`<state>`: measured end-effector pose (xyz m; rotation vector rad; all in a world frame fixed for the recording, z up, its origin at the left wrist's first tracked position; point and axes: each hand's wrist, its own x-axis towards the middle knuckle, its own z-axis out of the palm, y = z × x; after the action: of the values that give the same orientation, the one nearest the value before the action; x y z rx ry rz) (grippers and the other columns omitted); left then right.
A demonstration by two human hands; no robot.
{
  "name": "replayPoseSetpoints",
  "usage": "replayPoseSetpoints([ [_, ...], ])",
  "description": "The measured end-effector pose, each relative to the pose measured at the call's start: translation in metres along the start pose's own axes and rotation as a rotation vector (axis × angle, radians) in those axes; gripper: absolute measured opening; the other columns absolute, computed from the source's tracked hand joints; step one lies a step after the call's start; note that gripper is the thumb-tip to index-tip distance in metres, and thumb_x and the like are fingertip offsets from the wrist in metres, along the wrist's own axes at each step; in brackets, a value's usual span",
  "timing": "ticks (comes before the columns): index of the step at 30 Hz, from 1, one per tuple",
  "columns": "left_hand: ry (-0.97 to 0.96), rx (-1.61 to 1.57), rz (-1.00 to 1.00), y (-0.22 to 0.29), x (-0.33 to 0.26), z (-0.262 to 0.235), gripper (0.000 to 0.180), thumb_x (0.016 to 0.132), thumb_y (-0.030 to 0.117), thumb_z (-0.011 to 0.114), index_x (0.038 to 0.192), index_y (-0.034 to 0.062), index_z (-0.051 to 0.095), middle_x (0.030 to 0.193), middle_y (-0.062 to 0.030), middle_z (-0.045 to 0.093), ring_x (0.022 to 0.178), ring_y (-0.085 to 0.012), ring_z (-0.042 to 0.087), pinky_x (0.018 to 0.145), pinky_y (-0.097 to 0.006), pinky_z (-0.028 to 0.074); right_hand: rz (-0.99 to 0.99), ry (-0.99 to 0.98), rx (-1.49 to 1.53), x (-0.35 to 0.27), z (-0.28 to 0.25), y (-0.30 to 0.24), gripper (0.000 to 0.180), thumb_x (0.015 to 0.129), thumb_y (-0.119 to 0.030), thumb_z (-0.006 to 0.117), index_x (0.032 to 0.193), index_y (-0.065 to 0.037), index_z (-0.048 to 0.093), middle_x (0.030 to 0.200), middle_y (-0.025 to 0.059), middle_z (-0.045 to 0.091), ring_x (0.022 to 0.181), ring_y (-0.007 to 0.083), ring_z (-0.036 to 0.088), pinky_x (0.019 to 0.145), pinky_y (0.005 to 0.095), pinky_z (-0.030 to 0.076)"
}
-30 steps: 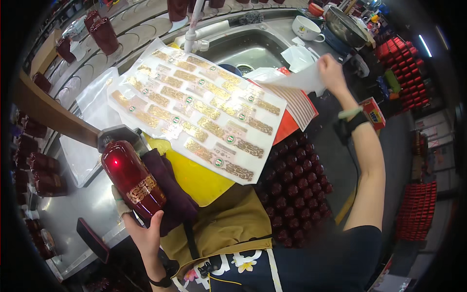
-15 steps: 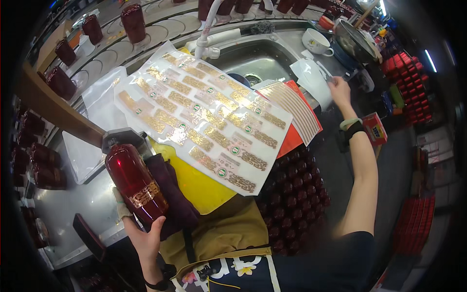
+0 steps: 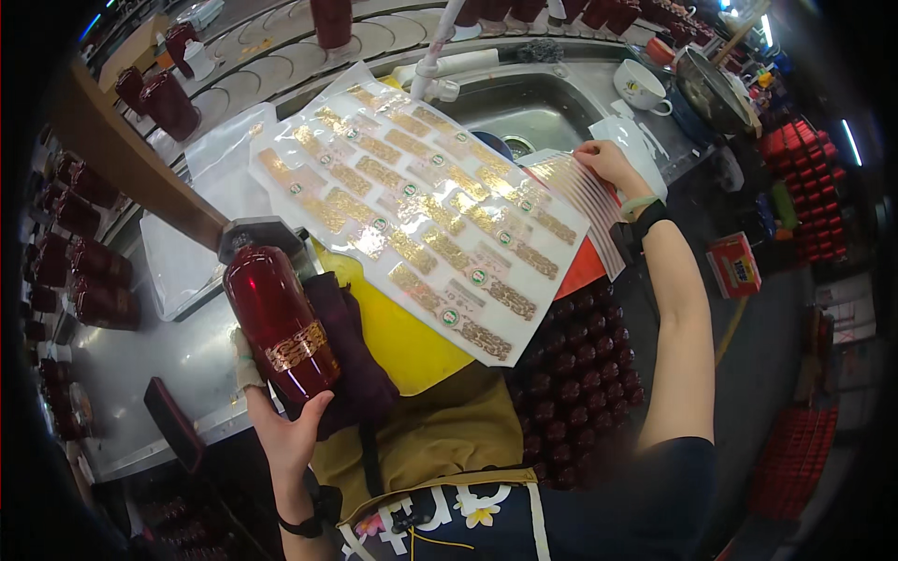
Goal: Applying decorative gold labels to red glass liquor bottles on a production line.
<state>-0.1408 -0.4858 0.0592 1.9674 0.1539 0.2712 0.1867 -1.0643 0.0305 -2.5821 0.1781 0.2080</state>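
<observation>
My left hand is wrapped round the base of a dark red glass bottle with a patterned gold band. The bottle is tilted, its neck end in a dark angular holder on a wooden post. My right hand has its fingers closed at the upper edge of a striped sheet; the pinch is small to see. Left of that hand lies a large white sheet of gold decals. A dark purple cloth sits beside the bottle.
Behind the decal sheet is a metal sink under a white faucet. A white cup and a dark pan stand at its right. A yellow sheet lies under the decals. Red bottles crowd the left; a conveyor runs behind.
My right hand has moved left and nearer, from the white paper by the cup to the striped sheet's edge. My left hand still holds the bottle. The whole view has shifted slightly.
</observation>
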Motion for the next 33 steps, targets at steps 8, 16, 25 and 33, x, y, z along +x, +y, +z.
replayPoseSetpoints([
  [8,-0.041,0.096,0.039,0.000,0.003,-0.002,0.115,0.069,0.017,0.095,0.161,-0.0037,0.028,0.157,-0.0202,0.044,0.143,-0.0306,0.046,0.120,-0.041,0.036,-0.036,0.241,0.257,-0.007,-0.008,0.022,0.037,0.101,-0.034,0.065,0.105,0.002,0.075,0.083,0.0057,0.072,0.075,0.0134,0.062,0.069,0.0323,0.049],
  [16,0.084,-0.011,0.125,-0.015,0.001,0.005,0.104,0.073,0.012,0.093,0.157,-0.0073,0.034,0.149,-0.0218,0.054,0.136,-0.0298,0.055,0.115,-0.040,0.042,-0.320,0.139,0.247,-0.136,0.024,-0.105,0.021,0.107,-0.019,0.060,0.107,0.001,0.067,0.087,-0.0015,0.060,0.083,0.0075,0.055,0.077,0.0238,0.044],
  [25,0.068,0.060,0.135,-0.012,-0.005,0.001,0.096,0.077,0.009,0.086,0.157,-0.0058,0.036,0.154,-0.0252,0.048,0.142,-0.0376,0.048,0.117,-0.043,0.038,-0.653,-0.098,0.367,-0.295,0.135,-0.294,0.005,0.093,-0.001,0.071,0.093,0.002,0.067,0.082,0.0110,0.063,0.072,0.0196,0.059,0.068,0.0321,0.046],
  [33,0.008,-0.556,-0.055,-0.002,-0.022,-0.003,0.073,0.100,0.008,0.061,0.160,-0.0117,0.024,0.163,-0.0233,0.036,0.152,-0.0287,0.035,0.125,-0.041,0.026,-0.621,-0.309,0.519,-0.316,0.175,-0.332,0.009,0.093,-0.006,0.074,0.090,0.001,0.069,0.078,0.0091,0.062,0.064,0.0191,0.058,0.059,0.0331,0.043],
])
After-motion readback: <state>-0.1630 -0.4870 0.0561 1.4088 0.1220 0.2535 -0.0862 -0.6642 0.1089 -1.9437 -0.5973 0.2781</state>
